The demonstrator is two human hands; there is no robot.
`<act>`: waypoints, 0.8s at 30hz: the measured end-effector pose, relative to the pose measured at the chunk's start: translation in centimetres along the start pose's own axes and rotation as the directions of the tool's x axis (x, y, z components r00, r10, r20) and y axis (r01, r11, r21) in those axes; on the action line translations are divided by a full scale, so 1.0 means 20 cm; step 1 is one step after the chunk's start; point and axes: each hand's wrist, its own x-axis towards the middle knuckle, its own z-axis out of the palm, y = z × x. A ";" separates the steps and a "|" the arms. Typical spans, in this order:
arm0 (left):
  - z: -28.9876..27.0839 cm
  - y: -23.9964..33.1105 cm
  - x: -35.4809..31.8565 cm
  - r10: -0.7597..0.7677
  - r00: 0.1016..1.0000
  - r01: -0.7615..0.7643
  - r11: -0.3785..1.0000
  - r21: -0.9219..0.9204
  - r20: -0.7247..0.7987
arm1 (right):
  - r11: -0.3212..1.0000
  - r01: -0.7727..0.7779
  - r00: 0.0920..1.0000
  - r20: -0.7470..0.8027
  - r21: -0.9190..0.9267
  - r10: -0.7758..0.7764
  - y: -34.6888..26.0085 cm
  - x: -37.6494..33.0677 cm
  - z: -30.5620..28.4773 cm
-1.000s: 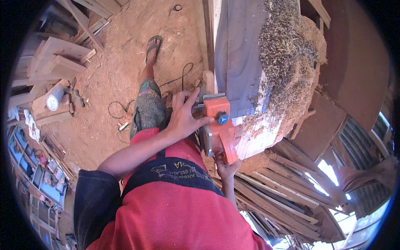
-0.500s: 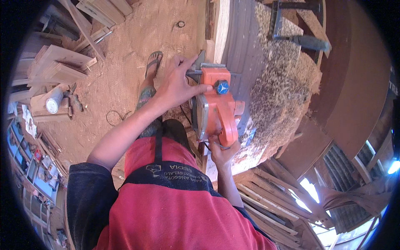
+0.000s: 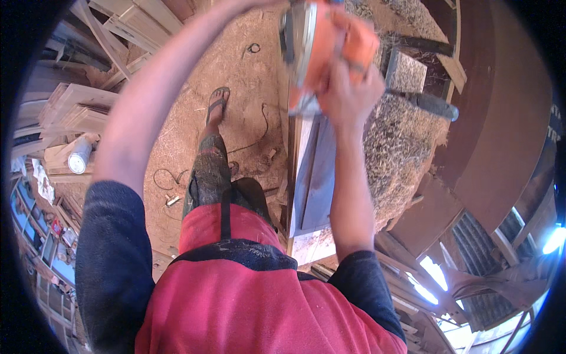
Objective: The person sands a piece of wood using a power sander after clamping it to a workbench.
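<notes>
At the upper edge of the view, the right hand [image 3: 351, 97] has its fingers closed around the rear handle of an orange electric planer [image 3: 333, 50]. Finger detail is blurred. The left forearm [image 3: 153, 88] runs up and out past the top edge; the left hand lies beyond it, and the state of its fingers cannot be told.

The planer is over the far part of a dark plank [image 3: 316, 183], toward its left side; contact between sole and wood is hidden. A pale strip of wood [image 3: 299, 150] runs along the plank's left edge. To the right, a heap of wood shavings [image 3: 398, 144] covers the surface, and a tool with a dark handle [image 3: 436, 107] lies at its upper part, exact type unclear.

Left of the plank, a sandalled foot [image 3: 216, 106] stands on a dusty brown floor [image 3: 236, 65], with a thin black cable [image 3: 265, 121] beside it. Farther left are a white cylindrical can [image 3: 79, 161] and stacked boards [image 3: 76, 112]. At far right, brown panels [image 3: 504, 124] stand above corrugated sheeting [image 3: 475, 251].
</notes>
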 end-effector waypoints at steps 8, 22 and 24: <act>0.23 -0.12 -0.31 0.083 0.990 -0.075 0.995 0.071 -0.117 | 0.886 -0.354 0.935 0.102 0.298 0.339 -0.05 -0.45 -0.13; 1.39 -0.01 -2.67 -0.202 0.979 0.201 0.964 0.173 -0.016 | 0.737 -0.667 0.743 0.171 0.113 0.647 -0.01 -2.99 -0.83; 1.35 0.00 -2.60 -0.236 0.971 0.230 0.961 0.151 0.027 | 0.769 -0.629 0.775 0.175 0.116 0.607 -0.01 -2.91 -0.82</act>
